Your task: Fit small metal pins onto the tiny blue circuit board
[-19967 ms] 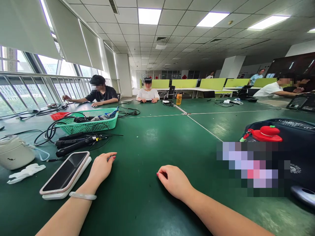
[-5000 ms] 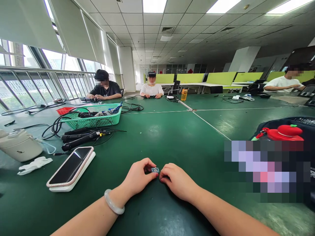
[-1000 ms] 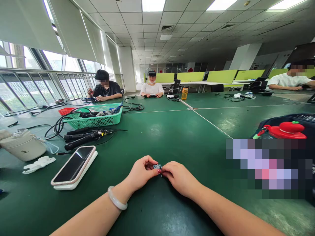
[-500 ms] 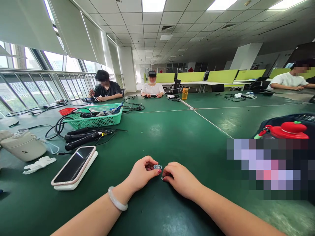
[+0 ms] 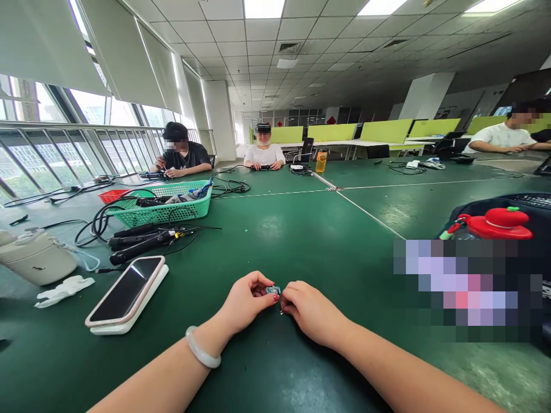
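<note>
Between the thumb and fingers of my left hand point(image 5: 249, 298) is a small blue circuit board point(image 5: 272, 290), held just above the green table point(image 5: 275, 241). A pale bracelet circles my left wrist. Close beside the board, on its right, my right hand point(image 5: 307, 307) has its fingers pinched together. A tiny white piece point(image 5: 282, 312) peeks out under those fingertips, too small to name. The fingers hide most of it. I cannot tell whether the right fingertips touch the board.
Left of my hands lie a phone point(image 5: 127, 289) on a white box, crumpled tissue point(image 5: 64, 289), a cream bag point(image 5: 37, 261), black rods point(image 5: 142, 244) with cables and a green basket point(image 5: 161, 209). At right stands a red-lidded bottle point(image 5: 495, 223). Several people sit farther off.
The view has shifted slightly, so everything sits a little further left. My right fingers have turned a little and come nearer the board, which stays in my left hand.
</note>
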`<action>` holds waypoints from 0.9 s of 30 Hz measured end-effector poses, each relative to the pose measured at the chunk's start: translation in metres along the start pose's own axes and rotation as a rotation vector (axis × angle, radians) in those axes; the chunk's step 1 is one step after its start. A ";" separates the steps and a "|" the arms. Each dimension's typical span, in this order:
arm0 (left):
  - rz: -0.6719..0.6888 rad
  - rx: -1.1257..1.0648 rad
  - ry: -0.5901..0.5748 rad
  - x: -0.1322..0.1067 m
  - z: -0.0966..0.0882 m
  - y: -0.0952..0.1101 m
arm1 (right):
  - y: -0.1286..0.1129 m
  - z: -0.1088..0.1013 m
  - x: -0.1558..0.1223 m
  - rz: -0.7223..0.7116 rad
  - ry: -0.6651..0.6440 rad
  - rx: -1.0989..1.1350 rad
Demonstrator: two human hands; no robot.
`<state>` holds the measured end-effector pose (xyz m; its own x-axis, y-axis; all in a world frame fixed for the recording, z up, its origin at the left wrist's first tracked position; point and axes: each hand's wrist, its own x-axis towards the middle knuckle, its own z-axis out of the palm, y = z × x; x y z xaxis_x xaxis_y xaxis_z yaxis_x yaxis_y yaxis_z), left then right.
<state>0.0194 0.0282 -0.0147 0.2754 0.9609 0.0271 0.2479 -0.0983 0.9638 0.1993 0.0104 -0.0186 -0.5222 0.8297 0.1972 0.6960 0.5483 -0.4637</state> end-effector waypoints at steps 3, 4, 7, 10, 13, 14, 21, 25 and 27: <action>0.004 -0.003 0.003 0.000 0.000 -0.001 | 0.000 0.000 -0.001 -0.016 0.003 -0.015; 0.003 -0.006 0.003 0.000 0.000 -0.001 | 0.000 0.000 -0.001 -0.018 0.005 -0.011; -0.002 -0.023 0.005 0.001 0.000 -0.002 | 0.000 -0.001 -0.001 0.002 0.015 0.037; -0.010 -0.041 0.018 0.001 0.000 -0.002 | 0.001 -0.003 0.000 0.038 0.023 0.102; -0.017 -0.044 0.023 0.001 0.000 -0.002 | 0.003 -0.003 0.002 0.053 0.041 0.142; -0.017 -0.038 0.022 0.001 0.000 -0.001 | 0.004 -0.003 0.002 0.058 0.051 0.150; -0.022 -0.027 0.019 0.000 0.000 -0.001 | 0.004 -0.006 0.003 0.097 0.105 0.204; -0.009 -0.041 0.022 0.001 0.000 -0.003 | 0.004 -0.006 0.003 0.115 0.150 0.235; -0.010 -0.047 0.020 0.001 0.000 -0.003 | 0.005 -0.006 0.004 0.118 0.174 0.252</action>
<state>0.0191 0.0295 -0.0178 0.2547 0.9668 0.0221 0.2063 -0.0766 0.9755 0.2037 0.0168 -0.0151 -0.3381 0.9034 0.2638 0.5916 0.4220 -0.6869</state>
